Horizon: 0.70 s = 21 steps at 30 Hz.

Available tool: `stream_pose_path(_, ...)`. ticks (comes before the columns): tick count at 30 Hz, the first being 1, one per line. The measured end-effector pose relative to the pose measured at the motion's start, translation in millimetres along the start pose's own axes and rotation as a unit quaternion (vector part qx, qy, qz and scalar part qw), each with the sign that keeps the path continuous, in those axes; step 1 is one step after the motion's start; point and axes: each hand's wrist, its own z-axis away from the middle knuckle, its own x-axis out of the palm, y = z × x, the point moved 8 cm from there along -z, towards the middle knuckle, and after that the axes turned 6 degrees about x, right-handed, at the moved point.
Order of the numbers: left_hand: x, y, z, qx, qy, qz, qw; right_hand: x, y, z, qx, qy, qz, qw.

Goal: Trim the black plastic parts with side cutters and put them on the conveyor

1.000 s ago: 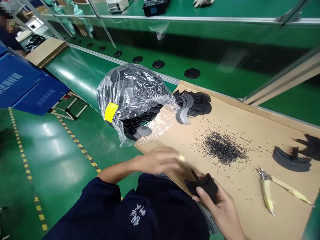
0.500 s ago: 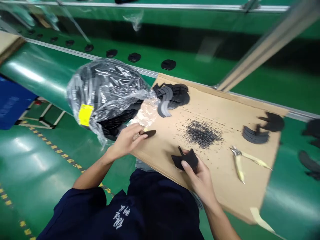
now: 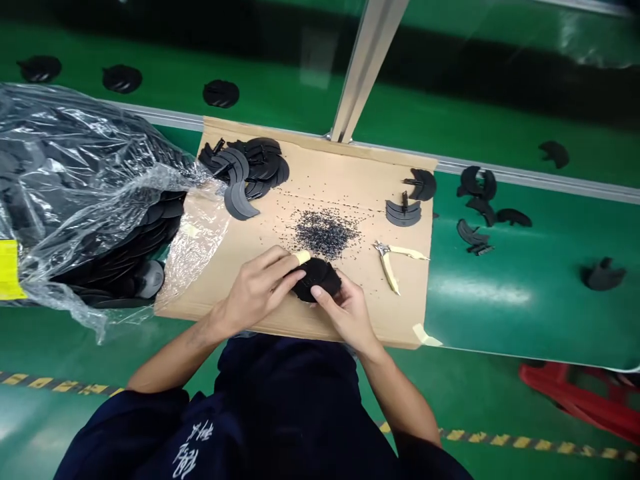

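Just in front of my body, both hands meet on black plastic pieces (image 3: 316, 280) that together form a rounded disc shape. My left hand (image 3: 263, 283), with yellow tape on one finger, pinches the left edge. My right hand (image 3: 347, 310) grips the right side, thumb on top. Where one piece ends and the other begins I cannot make out. Beyond the hands lies a heap of small black bits (image 3: 326, 232) on the cardboard sheet (image 3: 325, 160). Side cutters (image 3: 393, 260) with pale yellow handles rest open to the right of it.
A clear plastic bag (image 3: 85, 167) full of black discs lies at the left. Curved black parts (image 3: 247, 170) are piled on the cardboard's far left, two more (image 3: 404, 212) at its right. Loose parts (image 3: 480, 193) lie on the green surface. An upright metal post (image 3: 367, 67) stands behind.
My left hand has brought its dark disc rightward to the curved black piece in my right hand, and the pieces now meet. The camera view has swung to the right.
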Motion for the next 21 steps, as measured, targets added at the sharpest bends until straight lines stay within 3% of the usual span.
stream_pose_path(5, -5.5, 7.9, 1.3, 0.008, 0.022, -0.04, 0.999, -3.5, -1.8, -4.6, 0.009, 0.004, -0.006, 1.0)
stream_pose_path(10, -18.3, -6.3, 2.7, -0.075, 0.081, 0.056, 0.992, -1.3, -1.9, -6.7, 0.021, -0.009, -0.026, 0.999)
stream_pose_path(21, -0.6, -2.6, 3.7, -0.05, 0.055, 0.01, 0.997, 2.5, -5.2, -3.7, -0.02, -0.008, 0.023, 1.0)
